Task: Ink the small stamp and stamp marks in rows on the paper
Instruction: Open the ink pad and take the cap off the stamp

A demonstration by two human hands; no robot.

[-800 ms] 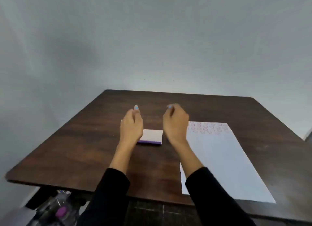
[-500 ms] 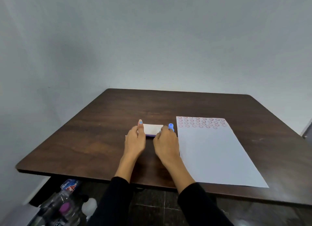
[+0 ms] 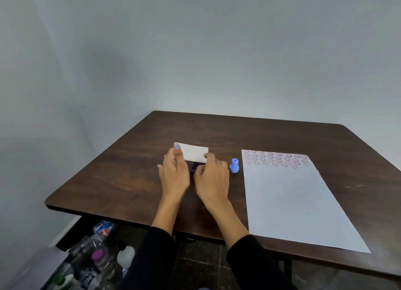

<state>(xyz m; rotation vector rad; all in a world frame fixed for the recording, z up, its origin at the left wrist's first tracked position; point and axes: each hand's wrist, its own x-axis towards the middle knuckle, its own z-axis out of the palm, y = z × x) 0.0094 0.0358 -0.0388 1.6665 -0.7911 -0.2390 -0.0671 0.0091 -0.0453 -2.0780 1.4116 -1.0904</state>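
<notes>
1. My left hand (image 3: pixel 174 177) rests on the table (image 3: pixel 121 181) at the left end of the ink pad (image 3: pixel 194 156), index finger stretched forward along the edge of its lid, a blue-painted nail showing at the tip.
2. My right hand (image 3: pixel 213 180) is curled at the pad's right end, thumb and fingertips pinching the near right corner of the white lid; how tightly, I cannot tell.
3. The lid stands tilted up toward the far side, and a dark purple base shows under it between my hands.
4. The stamp (image 3: pixel 234 165) stands upright and free on the table just right of my right hand, between it and the paper (image 3: pixel 293 203). It is small, light blue plastic, with a narrow round knob on a wider base.
5. The paper lies flat along the right side of the table, its near edge at the table's front. Red round smiley marks (image 3: pixel 276 159) fill about four rows across its far end; the rest is blank.
6. Black sleeves (image 3: pixel 152 257) cover both my forearms.
7. Plastic bottles (image 3: pixel 95 259) lie on the floor below the table's left corner.
</notes>
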